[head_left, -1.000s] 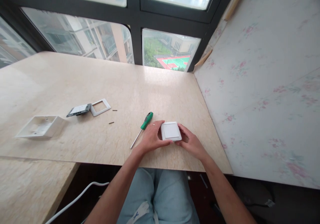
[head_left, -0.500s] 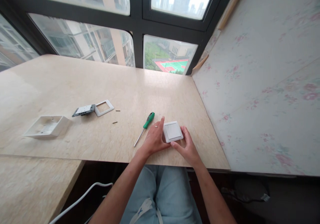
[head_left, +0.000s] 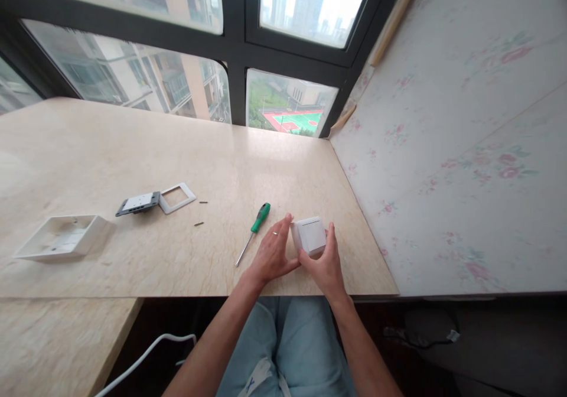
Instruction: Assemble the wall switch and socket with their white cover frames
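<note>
A white wall switch on its box point(head_left: 311, 235) is tilted, its square rocker facing up and its left side wall showing. My right hand point(head_left: 326, 267) grips it, thumb at the near left corner and fingers along the right side. Beside its left side is my left hand point(head_left: 272, 252), fingers stretched out and thumb spread toward the near edge; a ring is on one finger. Whether its fingertips touch the box I cannot tell. A screwdriver point(head_left: 260, 217) with a green and black handle lies left of my left hand, its tip pointing toward me.
An open white mounting box point(head_left: 95, 234) lies at the far left. Near it are a switch module point(head_left: 139, 202), a white frame point(head_left: 188, 195) and two small screws point(head_left: 203, 202). A floral wall point(head_left: 443, 196) bounds the stone-patterned counter point(head_left: 168, 267) on the right, windows behind.
The switch has tipped, so its left side wall now shows. My right thumb has moved left along its near edge, and my left fingers have loosened from its side. The view has shifted slightly.
</note>
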Available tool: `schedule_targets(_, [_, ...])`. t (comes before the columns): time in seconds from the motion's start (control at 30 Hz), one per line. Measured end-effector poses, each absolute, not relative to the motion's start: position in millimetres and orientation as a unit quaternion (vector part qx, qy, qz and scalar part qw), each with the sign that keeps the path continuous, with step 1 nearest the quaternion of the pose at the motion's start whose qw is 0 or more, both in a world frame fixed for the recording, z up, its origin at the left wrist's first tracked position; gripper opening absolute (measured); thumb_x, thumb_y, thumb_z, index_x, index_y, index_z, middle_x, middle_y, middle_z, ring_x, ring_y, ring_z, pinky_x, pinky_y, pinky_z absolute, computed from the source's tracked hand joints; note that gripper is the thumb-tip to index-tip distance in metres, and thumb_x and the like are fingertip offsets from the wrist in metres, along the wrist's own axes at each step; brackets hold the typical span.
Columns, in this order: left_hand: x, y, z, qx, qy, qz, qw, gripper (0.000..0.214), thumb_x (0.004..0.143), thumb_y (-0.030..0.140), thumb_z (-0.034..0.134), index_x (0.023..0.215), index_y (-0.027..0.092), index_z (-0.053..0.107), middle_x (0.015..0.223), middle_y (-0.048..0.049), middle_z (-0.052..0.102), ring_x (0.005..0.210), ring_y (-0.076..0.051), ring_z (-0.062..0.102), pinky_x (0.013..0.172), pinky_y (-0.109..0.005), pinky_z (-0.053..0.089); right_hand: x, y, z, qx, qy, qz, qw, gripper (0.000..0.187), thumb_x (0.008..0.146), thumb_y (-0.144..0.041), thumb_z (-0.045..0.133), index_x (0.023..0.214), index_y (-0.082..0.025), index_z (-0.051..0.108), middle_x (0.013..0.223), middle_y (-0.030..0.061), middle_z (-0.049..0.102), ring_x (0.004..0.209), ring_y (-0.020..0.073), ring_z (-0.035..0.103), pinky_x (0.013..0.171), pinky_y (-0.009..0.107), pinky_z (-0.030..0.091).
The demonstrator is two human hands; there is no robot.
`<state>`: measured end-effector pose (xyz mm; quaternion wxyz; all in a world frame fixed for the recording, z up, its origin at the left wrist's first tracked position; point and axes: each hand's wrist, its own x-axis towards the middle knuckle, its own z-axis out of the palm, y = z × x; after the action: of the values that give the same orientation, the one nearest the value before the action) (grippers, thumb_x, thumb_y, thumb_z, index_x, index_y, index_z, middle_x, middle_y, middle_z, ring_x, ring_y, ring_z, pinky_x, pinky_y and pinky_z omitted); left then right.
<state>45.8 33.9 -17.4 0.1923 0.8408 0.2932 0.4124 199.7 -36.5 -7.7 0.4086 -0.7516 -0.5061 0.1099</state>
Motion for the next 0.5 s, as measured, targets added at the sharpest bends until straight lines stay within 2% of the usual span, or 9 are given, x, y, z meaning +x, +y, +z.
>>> schedule_targets(0.1, [44.0,33.8,-14.3,0.828,0.316,0.409,0.217,0.104,0.084,0.041,0.074,0.160,0.023,0.005,0.147,-0.0200,0.049,0.137,-0.035,0.049,0.109,-0.054,0.047,228.7,-37.7,-9.2,-0.760,-0.500,0.076,0.407,0.111,0.073,-0.048,0.073,0.160,-0.012,0.015,0.154,0.0276,0.040,0.143,0.0421,0.041,0.113,0.058,0.039])
schedule_targets(0.2, [43.5,34.9,-14.6,0.810,0.337,0.416,0.239,0.085,0.087,0.036,0.070,0.155,0.025,0.020,0.141,-0.0167,0.053,0.130,-0.032,0.056,0.104,-0.050,0.051,268.5,-41.1,-9.9,-0.785,-0.484,0.024,0.386,0.107,0.073,-0.051,0.073,0.158,-0.013,0.021,0.150,0.0267,0.044,0.139,0.0436,0.044,0.109,0.058,0.042])
schedule_targets(0.27, [44.2,36.2,-16.2,0.802,0.351,0.412,0.255,0.074,0.088,0.030,0.067,0.151,0.025,0.029,0.135,-0.0144,0.057,0.119,-0.028,0.062,0.098,-0.047,0.055,295.3,-44.5,-8.6,-0.812,-0.472,0.000,0.344,0.099,0.072,-0.051,0.071,0.154,-0.013,0.031,0.142,0.0247,0.052,0.132,0.0433,0.050,0.105,0.057,0.044])
schedule_targets(0.37, [45.7,38.4,-18.8,0.794,0.364,0.405,0.271,0.067,0.087,0.026,0.065,0.147,0.023,0.035,0.129,-0.0129,0.060,0.104,-0.024,0.067,0.090,-0.043,0.056,326.4,-49.0,-5.1,-0.845,-0.456,-0.013,0.278,0.086,0.071,-0.048,0.068,0.146,-0.013,0.043,0.132,0.0231,0.058,0.123,0.0429,0.055,0.101,0.057,0.046])
schedule_targets(0.5, [46.2,40.4,-20.7,0.777,0.372,0.414,0.293,0.062,0.088,0.026,0.063,0.144,0.022,0.038,0.128,-0.0127,0.061,0.098,-0.022,0.067,0.085,-0.040,0.057,344.7,-48.8,-2.1,-0.854,-0.454,-0.015,0.252,0.080,0.071,-0.046,0.065,0.141,-0.012,0.047,0.127,0.0232,0.061,0.120,0.0429,0.056,0.098,0.057,0.047])
